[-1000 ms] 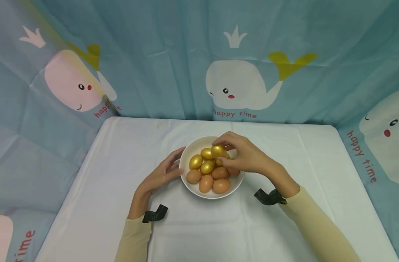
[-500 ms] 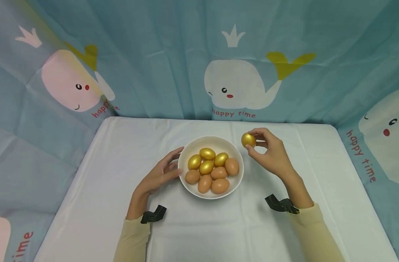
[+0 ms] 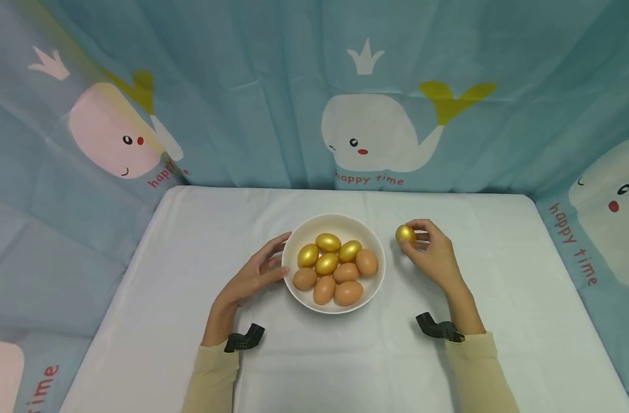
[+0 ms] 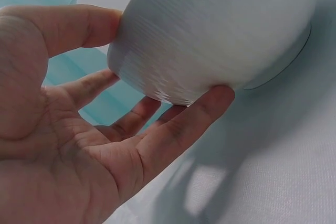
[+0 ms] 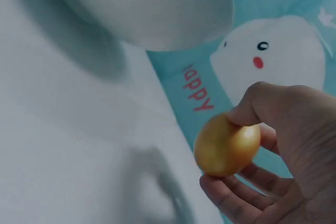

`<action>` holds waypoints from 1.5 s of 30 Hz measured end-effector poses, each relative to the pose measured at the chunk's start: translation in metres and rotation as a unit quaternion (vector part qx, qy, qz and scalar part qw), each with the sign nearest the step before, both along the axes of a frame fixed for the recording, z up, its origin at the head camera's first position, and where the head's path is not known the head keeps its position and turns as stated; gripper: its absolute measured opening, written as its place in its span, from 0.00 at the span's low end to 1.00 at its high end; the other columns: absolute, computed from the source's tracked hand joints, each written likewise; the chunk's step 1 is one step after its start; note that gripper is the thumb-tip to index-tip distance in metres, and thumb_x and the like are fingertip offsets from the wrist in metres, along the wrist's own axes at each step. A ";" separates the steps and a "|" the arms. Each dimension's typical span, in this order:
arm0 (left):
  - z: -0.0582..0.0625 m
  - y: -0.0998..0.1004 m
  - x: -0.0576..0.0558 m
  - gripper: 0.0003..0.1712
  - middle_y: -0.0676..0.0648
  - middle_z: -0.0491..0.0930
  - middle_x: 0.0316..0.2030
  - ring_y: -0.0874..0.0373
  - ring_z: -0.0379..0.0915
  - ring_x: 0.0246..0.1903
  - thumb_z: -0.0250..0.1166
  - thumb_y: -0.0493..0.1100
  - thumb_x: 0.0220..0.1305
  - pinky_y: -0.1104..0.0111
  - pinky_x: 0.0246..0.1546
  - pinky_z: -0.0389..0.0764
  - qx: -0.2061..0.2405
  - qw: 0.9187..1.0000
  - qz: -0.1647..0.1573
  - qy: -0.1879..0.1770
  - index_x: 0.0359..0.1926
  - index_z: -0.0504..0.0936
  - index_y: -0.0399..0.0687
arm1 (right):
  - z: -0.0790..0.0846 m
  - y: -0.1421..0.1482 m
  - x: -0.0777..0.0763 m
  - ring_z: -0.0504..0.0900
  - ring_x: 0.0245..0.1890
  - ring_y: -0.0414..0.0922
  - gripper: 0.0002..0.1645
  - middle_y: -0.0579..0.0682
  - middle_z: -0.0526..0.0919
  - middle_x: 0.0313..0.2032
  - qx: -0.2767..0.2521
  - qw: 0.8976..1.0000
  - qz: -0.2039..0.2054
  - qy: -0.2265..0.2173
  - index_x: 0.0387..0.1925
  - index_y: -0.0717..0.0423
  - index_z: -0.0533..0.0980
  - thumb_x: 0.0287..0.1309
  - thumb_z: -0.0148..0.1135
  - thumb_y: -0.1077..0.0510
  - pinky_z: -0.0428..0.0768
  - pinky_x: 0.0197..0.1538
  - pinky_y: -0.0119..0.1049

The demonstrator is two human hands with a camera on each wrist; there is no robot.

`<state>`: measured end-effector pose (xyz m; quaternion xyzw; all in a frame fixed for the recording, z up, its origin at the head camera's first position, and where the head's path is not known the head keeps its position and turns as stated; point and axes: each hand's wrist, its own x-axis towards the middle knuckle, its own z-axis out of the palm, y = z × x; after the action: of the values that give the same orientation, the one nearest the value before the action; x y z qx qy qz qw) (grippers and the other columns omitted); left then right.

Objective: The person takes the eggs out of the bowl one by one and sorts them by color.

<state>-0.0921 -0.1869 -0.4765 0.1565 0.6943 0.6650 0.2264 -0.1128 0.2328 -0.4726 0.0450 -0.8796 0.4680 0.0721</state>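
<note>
A white bowl stands on the cloth-covered table, with several golden eggs toward its back and several brown eggs toward its front. To the right of the bowl, my right hand pinches another golden egg between thumb and fingertips; in the right wrist view a hand shadow falls on the cloth nearby. My left hand rests against the bowl's left side. In the left wrist view its spread thumb and fingers touch the bowl's outer wall. That view hides the bowl's contents.
A white cloth covers the table. Behind and at both sides hangs a blue curtain with whale prints. Each wrist wears a black camera mount, the left mount and the right mount reaching inward over the table.
The right hand has lifted a golden egg from over the bowl, carried it out to the right, and then brought it lower. The left hand and bowl stay in place.
</note>
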 end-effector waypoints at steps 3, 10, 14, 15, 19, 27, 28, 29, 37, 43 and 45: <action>-0.002 0.004 0.001 0.44 0.39 0.58 0.79 0.34 0.64 0.76 0.64 0.38 0.75 0.63 0.56 0.87 0.006 1.000 -0.003 0.004 0.84 0.55 0.61 | -0.003 0.005 -0.002 0.87 0.54 0.59 0.22 0.60 0.83 0.57 0.035 0.999 0.008 -0.005 0.59 0.60 0.78 0.66 0.70 0.61 0.87 0.52 0.35; 0.001 0.004 0.000 0.44 0.39 0.60 0.78 0.34 0.65 0.75 0.64 0.37 0.75 0.64 0.55 0.87 0.000 1.000 0.008 0.011 0.83 0.56 0.62 | -0.002 0.003 -0.006 0.87 0.51 0.62 0.22 0.65 0.83 0.53 0.084 0.996 0.013 -0.012 0.57 0.63 0.80 0.62 0.71 0.61 0.88 0.52 0.56; 0.001 0.004 -0.001 0.44 0.39 0.60 0.78 0.34 0.65 0.75 0.63 0.36 0.75 0.65 0.56 0.86 -0.008 1.000 0.008 0.010 0.83 0.56 0.62 | -0.002 0.001 -0.005 0.87 0.50 0.62 0.24 0.66 0.83 0.53 0.110 0.994 -0.011 -0.018 0.59 0.64 0.80 0.63 0.70 0.60 0.88 0.50 0.55; 0.001 0.004 -0.002 0.44 0.39 0.59 0.78 0.34 0.65 0.75 0.63 0.35 0.75 0.65 0.56 0.86 -0.009 1.000 0.008 0.009 0.83 0.56 0.62 | -0.003 0.000 -0.004 0.87 0.50 0.62 0.25 0.66 0.83 0.53 0.118 0.993 -0.016 -0.016 0.60 0.64 0.80 0.63 0.69 0.59 0.88 0.50 0.55; 0.002 0.004 -0.002 0.44 0.38 0.59 0.78 0.33 0.65 0.75 0.63 0.35 0.75 0.64 0.55 0.87 -0.011 1.000 0.006 0.011 0.83 0.56 0.61 | -0.005 -0.004 -0.003 0.85 0.49 0.62 0.27 0.69 0.83 0.55 0.150 0.988 -0.028 -0.005 0.62 0.64 0.80 0.62 0.69 0.59 0.83 0.51 0.57; 0.003 0.006 -0.001 0.43 0.36 0.60 0.78 0.32 0.65 0.75 0.63 0.36 0.75 0.63 0.53 0.88 -0.013 1.000 0.001 0.016 0.83 0.56 0.61 | -0.006 -0.004 0.003 0.83 0.55 0.66 0.28 0.71 0.81 0.58 0.167 0.986 -0.025 -0.004 0.63 0.66 0.79 0.63 0.71 0.60 0.80 0.57 0.63; 0.002 0.006 -0.001 0.43 0.37 0.60 0.78 0.32 0.65 0.75 0.63 0.36 0.75 0.63 0.53 0.88 -0.014 1.000 0.002 0.017 0.83 0.56 0.61 | -0.006 -0.004 0.004 0.83 0.55 0.67 0.29 0.71 0.81 0.58 0.168 0.985 -0.025 -0.002 0.63 0.66 0.78 0.63 0.71 0.60 0.80 0.57 0.64; 0.002 0.006 -0.001 0.43 0.37 0.60 0.77 0.32 0.65 0.75 0.63 0.35 0.74 0.63 0.53 0.88 -0.015 1.000 0.003 0.017 0.83 0.56 0.62 | -0.006 -0.004 0.005 0.83 0.55 0.67 0.29 0.71 0.81 0.58 0.169 0.985 -0.025 -0.001 0.63 0.66 0.78 0.63 0.71 0.60 0.80 0.57 0.64; 0.001 0.004 0.000 0.43 0.37 0.61 0.77 0.32 0.65 0.75 0.63 0.35 0.75 0.62 0.53 0.88 -0.017 1.000 0.004 0.019 0.83 0.56 0.62 | -0.003 -0.007 0.008 0.81 0.57 0.67 0.33 0.71 0.78 0.61 0.171 0.985 -0.031 -0.005 0.68 0.64 0.75 0.64 0.72 0.58 0.80 0.56 0.65; 0.003 0.001 0.003 0.43 0.38 0.60 0.78 0.33 0.64 0.75 0.63 0.36 0.75 0.63 0.54 0.88 -0.023 1.000 0.004 0.017 0.83 0.56 0.63 | 0.012 -0.014 0.009 0.76 0.66 0.68 0.33 0.68 0.76 0.65 0.167 0.986 -0.019 0.019 0.68 0.61 0.75 0.66 0.72 0.56 0.75 0.65 0.69; 0.002 0.001 0.003 0.43 0.39 0.61 0.78 0.33 0.64 0.76 0.63 0.37 0.75 0.63 0.54 0.88 -0.024 1.000 0.004 0.016 0.83 0.57 0.64 | 0.017 -0.015 0.009 0.76 0.67 0.66 0.30 0.67 0.77 0.64 0.165 0.986 -0.008 0.034 0.67 0.60 0.76 0.66 0.71 0.56 0.75 0.66 0.68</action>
<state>-0.0894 -0.1861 -0.4743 0.1589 0.7140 0.6467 0.2162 -0.1040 0.2177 -0.4553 0.0651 -0.9422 0.3142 0.0969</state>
